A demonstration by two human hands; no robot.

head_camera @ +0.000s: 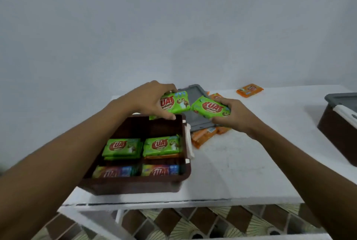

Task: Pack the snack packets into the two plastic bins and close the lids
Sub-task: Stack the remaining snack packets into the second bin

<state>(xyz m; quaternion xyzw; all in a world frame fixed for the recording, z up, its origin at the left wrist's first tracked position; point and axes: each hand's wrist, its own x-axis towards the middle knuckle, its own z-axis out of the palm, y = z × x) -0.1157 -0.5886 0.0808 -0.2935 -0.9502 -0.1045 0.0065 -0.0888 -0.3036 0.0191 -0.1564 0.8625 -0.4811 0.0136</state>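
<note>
An open brown bin (135, 187) sits at the table's front left with green packets (123, 147) and multicoloured packets (160, 170) stacked inside. My left hand (148, 100) grips a green snack packet (176, 102) over the bin's far end. My right hand (233, 116) holds a second green packet (209, 107) just right of it, above a grey lid (195, 104) lying on the table. Orange packets (204, 135) lie partly under that lid. A second brown bin (340, 131) with a grey lid on it stands at the right edge.
One orange packet (249, 90) lies alone at the back of the white table (241, 172). The bin has a white latch (188, 141) on its right side. A wall stands close behind the table. Patterned floor tiles show below the front edge.
</note>
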